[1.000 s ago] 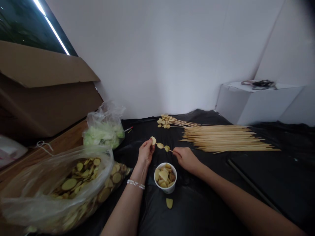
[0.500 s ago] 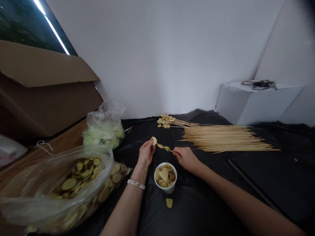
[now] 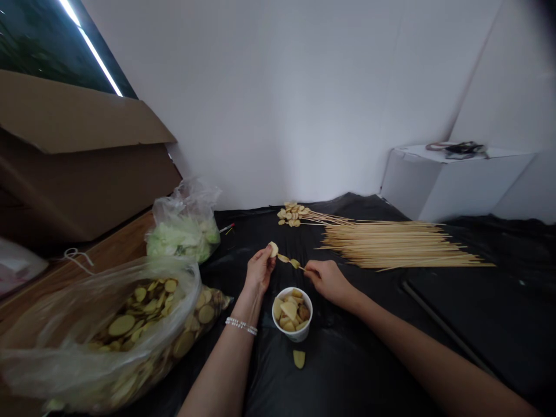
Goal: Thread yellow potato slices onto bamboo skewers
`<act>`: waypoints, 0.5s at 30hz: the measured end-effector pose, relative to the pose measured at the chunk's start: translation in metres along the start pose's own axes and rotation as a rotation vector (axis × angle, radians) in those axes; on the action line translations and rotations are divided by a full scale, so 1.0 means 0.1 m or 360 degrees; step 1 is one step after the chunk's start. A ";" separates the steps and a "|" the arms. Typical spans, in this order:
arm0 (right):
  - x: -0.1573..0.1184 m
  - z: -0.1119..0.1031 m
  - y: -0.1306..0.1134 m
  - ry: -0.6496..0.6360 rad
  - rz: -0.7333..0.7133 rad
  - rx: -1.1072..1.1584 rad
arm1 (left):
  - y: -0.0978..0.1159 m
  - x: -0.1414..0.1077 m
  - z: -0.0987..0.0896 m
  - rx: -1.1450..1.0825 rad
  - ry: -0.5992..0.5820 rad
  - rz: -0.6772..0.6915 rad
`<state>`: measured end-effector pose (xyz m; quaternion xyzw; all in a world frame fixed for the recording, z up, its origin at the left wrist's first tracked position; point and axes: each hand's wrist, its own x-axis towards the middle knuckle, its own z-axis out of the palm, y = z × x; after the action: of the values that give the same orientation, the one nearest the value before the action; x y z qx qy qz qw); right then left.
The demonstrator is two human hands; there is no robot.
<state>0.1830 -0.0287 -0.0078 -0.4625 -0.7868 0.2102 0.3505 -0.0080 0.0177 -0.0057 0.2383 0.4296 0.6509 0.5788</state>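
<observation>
Between finger and thumb of my left hand (image 3: 259,270) is a pale potato slice (image 3: 273,249), held at the tip end of a thin wooden skewer (image 3: 301,267). My right hand (image 3: 326,280) is closed round the skewer's other side. Slices (image 3: 284,259) are threaded along the skewer between my hands. Just below them stands a white paper cup (image 3: 300,336) filled with potato pieces (image 3: 289,310). One loose slice (image 3: 299,359) lies on the black sheet in front of the cup.
Bare skewers (image 3: 403,244) lie in a wide row at right, with loaded skewers (image 3: 293,214) behind. At left are an open plastic bag (image 3: 108,373) of slices, a bag of pale green vegetable (image 3: 182,231) and a cardboard box (image 3: 87,185). A white box (image 3: 452,179) stands back right.
My left hand and the slice have shifted very slightly to the right. The right hand and skewer look almost the same.
</observation>
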 end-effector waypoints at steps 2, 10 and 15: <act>0.00 -0.01 -0.01 -0.0050 0.0034 0.0079 | 0.00 0.00 0.00 0.0007 -0.0001 -0.0004; 0.02 -0.04 -0.01 -0.0147 0.0196 0.0285 | -0.02 -0.01 0.02 0.0096 0.0017 0.0074; 0.03 -0.01 0.00 -0.0094 0.0252 0.0325 | 0.00 -0.08 0.05 0.0187 -0.0116 -0.0006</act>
<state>0.1829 -0.0262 -0.0057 -0.4786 -0.7324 0.3297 0.3547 -0.0019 0.0117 -0.0014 0.2946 0.4460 0.6144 0.5804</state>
